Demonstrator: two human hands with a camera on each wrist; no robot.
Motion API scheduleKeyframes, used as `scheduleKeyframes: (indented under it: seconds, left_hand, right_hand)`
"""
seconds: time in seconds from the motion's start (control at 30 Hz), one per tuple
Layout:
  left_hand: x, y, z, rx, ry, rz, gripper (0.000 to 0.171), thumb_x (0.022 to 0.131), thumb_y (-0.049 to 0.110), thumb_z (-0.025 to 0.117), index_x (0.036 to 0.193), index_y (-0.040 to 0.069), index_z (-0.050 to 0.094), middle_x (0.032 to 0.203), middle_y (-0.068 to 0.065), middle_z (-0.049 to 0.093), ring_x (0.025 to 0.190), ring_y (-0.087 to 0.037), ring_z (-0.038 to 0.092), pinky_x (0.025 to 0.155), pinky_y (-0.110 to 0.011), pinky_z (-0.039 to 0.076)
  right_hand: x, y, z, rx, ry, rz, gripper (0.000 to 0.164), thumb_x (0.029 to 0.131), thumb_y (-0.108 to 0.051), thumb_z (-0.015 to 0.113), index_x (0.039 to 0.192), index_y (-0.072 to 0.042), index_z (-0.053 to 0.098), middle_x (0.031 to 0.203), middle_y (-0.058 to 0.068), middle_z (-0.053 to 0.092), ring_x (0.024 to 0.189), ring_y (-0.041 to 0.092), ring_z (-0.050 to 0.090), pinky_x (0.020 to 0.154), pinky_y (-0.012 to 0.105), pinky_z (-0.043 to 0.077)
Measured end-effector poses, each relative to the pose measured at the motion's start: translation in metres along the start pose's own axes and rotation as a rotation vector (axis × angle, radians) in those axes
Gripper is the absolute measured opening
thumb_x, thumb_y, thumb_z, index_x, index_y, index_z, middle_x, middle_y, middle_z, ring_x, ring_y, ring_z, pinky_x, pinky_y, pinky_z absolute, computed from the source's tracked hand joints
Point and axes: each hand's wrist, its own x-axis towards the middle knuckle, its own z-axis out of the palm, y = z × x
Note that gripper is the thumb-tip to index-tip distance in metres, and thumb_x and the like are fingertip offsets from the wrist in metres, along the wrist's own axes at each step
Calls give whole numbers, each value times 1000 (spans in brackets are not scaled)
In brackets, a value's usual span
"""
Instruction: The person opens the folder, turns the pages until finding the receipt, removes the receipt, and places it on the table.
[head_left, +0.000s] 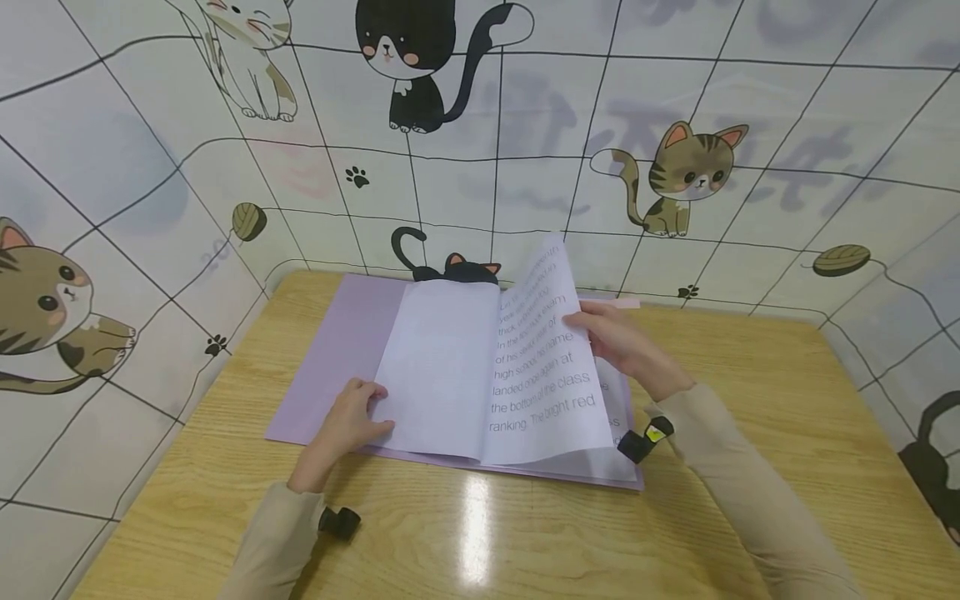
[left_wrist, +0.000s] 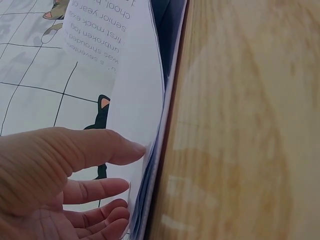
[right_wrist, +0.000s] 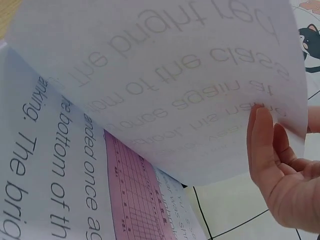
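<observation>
A purple-covered book (head_left: 337, 358) lies spread on the wooden table, a blank white page (head_left: 442, 358) on its left side. My right hand (head_left: 626, 342) pinches the outer edge of a printed page (head_left: 536, 392), which stands raised and curved over the right side. In the right wrist view, fingers (right_wrist: 262, 145) lie behind this page and the thumb is mostly hidden. Beneath it show another printed page (right_wrist: 55, 145) and a pink sheet with a printed grid (right_wrist: 131, 190). My left hand (head_left: 348, 421) rests at the blank page's lower left edge, thumb and fingers apart, fingertips touching the paper.
The wooden table (head_left: 750, 400) reaches past both sides of the book. Behind it rises a white wall covering (head_left: 540, 192) with cartoon cats and a line grid. A pale pink strip (head_left: 628, 303) sticks out beyond the book's far right edge.
</observation>
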Motion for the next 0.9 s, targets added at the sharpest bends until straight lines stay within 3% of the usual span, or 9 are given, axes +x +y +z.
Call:
scheduleKeyframes:
  seconds: [0.33,0.5,0.67,0.9]
  left_hand:
    - [0,4,1,15,-3,1,39,70,7,76,103,-7,60,95,-15,51,79,-24,45,72,-38,42]
    - [-1,8,2,36,11,35,36,71,5,75,102,-7,61,100,-17,53,89,-30,51,80,-45,46]
    - [-1,14,5,50,43,102,36,71,3,75,102,-7,62,103,-19,55,96,-34,53,83,-46,47]
    - [0,27,7,30,93,234,34,68,0,77,100,-4,63,98,-15,57,87,-30,54,74,-41,48]
  right_hand:
    - [3,-11,13,59,3,-2,44,97,-14,45,139,-1,39,104,7,62,87,19,64,76,32,50]
    - [7,-14,20,92,-14,-26,46,96,-12,44,139,2,37,103,7,61,85,17,64,75,30,50]
    - [14,-16,26,101,-2,-40,47,96,-12,44,140,2,36,110,8,58,87,16,62,78,28,49]
    - [23,-21,37,114,16,-35,50,95,-12,45,143,-3,34,123,15,51,89,17,60,79,27,48]
